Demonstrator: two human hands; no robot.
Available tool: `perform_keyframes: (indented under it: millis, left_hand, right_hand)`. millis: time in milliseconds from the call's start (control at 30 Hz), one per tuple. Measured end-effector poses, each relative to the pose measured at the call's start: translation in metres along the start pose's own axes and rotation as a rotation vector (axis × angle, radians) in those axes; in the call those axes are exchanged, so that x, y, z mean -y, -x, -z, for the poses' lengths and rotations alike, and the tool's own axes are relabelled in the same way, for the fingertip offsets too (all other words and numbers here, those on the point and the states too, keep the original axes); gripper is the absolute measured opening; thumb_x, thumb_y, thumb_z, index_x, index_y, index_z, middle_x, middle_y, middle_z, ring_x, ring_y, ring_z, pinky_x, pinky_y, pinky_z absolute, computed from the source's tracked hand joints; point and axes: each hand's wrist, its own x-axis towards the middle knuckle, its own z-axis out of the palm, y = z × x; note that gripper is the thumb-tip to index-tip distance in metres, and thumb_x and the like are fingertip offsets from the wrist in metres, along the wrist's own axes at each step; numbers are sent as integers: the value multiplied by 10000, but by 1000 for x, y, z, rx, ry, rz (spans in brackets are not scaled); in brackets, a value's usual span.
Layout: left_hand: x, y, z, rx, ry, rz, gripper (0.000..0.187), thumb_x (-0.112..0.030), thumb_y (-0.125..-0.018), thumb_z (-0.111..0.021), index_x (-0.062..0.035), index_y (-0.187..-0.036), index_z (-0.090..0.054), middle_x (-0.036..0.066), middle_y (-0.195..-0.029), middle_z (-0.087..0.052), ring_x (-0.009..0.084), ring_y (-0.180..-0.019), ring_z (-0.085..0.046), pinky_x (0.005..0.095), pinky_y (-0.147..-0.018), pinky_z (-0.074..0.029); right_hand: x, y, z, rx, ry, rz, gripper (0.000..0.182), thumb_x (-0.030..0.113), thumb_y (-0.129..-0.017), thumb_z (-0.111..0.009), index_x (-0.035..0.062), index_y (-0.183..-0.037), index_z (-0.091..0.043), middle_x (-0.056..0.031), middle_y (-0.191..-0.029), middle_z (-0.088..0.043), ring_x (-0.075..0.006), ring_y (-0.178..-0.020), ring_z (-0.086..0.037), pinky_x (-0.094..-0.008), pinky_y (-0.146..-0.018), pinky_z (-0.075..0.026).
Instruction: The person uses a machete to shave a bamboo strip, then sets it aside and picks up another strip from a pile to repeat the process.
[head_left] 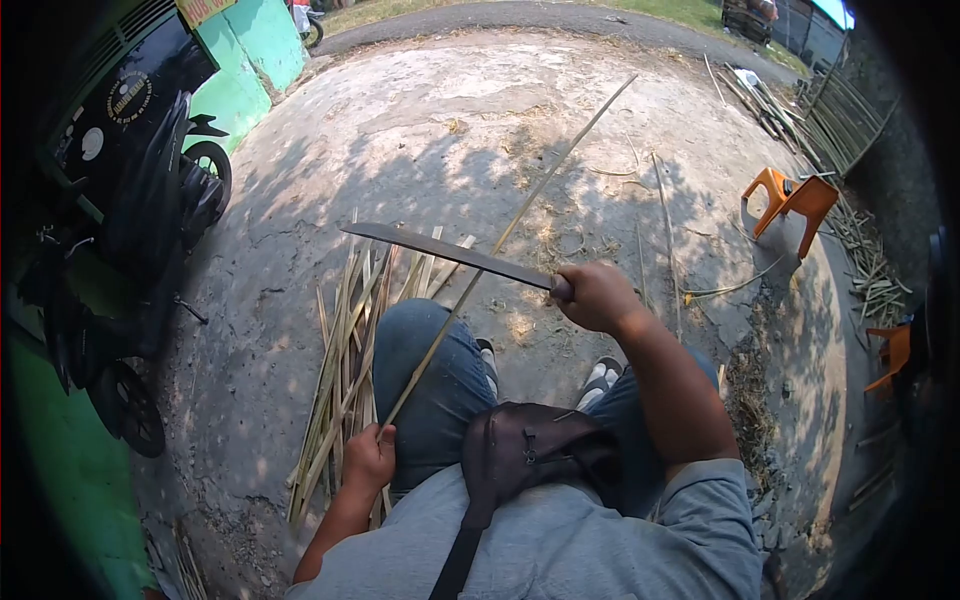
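My right hand (598,297) is closed round the handle of a machete (450,253), whose long dark blade points to the left. Under or against the blade runs a long thin bamboo strip (545,180), slanting from my lap up towards the far right. Its near end is gripped by my left hand (370,455), beside my left thigh. The blade crosses the strip a little beyond my left knee. On the ground to the left of that knee lies a pile of split bamboo strips (335,400).
A black motorcycle (130,240) stands at the left by a green wall (240,70). An orange plastic chair (795,205) is on the right, with heaps of bamboo pieces (872,260) behind it. A waist bag (530,450) rests on my lap. Loose strips (668,240) lie on the concrete.
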Motion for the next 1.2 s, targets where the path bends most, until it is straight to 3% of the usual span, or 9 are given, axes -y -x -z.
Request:
perform_keyframes:
  millis: [67, 267, 400, 567, 800, 967, 1200]
  left_hand:
    - [3, -1, -2, -2, -11, -5, 668, -592, -1061, -471, 14, -804, -587, 322, -710, -596, 572, -766, -610, 597, -636, -459]
    - [2, -8, 3, 77, -2, 5, 702, -624, -1057, -455, 22, -821, -596, 320, -723, -597, 571, -781, -614, 579, -635, -462]
    - [2, -9, 12, 137, 74, 47, 735, -661, -1048, -440, 22, -854, -630, 315, -745, -611, 570, -795, -618, 556, -642, -475]
    - [6, -8, 14, 181, 92, 89, 746, -672, -1047, -429, 20, -881, -652, 316, -774, -625, 565, -837, -626, 540, -672, -488]
    - [9, -11, 11, 197, 108, 61, 765, -684, -1044, -420, 29, -919, -666, 313, -779, -630, 560, -845, -634, 525, -682, -495]
    - [18, -11, 10, 222, 118, 102, 783, -696, -1042, -411, 36, -952, -674, 309, -784, -639, 553, -849, -644, 520, -694, -502]
    - [20, -10, 8, 232, 124, 92, 803, -710, -1038, -398, 37, -951, -677, 300, -776, -649, 540, -837, -658, 516, -697, -506]
  right_hand:
    - [6, 7, 1, -6, -89, 30, 124, 220, -859, -673, 101, -863, -708, -201, -792, -685, -455, -787, -663, -546, -723, -532]
    - [-1, 6, 6, 6, 84, 80, 120, 205, -845, -682, 87, -824, -675, -203, -781, -675, -455, -771, -657, -549, -699, -522]
    - [-22, -11, -3, 3, -18, -104, 164, 278, -895, -671, 127, -907, -734, -196, -835, -712, -438, -829, -687, -546, -751, -542]
    - [-2, -3, 3, 24, -134, -31, 163, 247, -918, -651, 100, -909, -721, -213, -823, -701, -449, -811, -681, -544, -742, -538]
    - [10, 4, -3, 54, 102, 105, 150, 255, -901, -649, 118, -877, -705, -192, -786, -688, -431, -778, -680, -549, -719, -534]
    - [-32, -16, -5, 5, -5, -144, 203, 310, -906, -682, 118, -943, -734, -195, -853, -717, -445, -843, -684, -541, -769, -545]
    - [-10, 1, -3, 80, -190, -61, 197, 275, -885, -737, 89, -950, -728, -209, -870, -718, -439, -842, -690, -508, -760, -553]
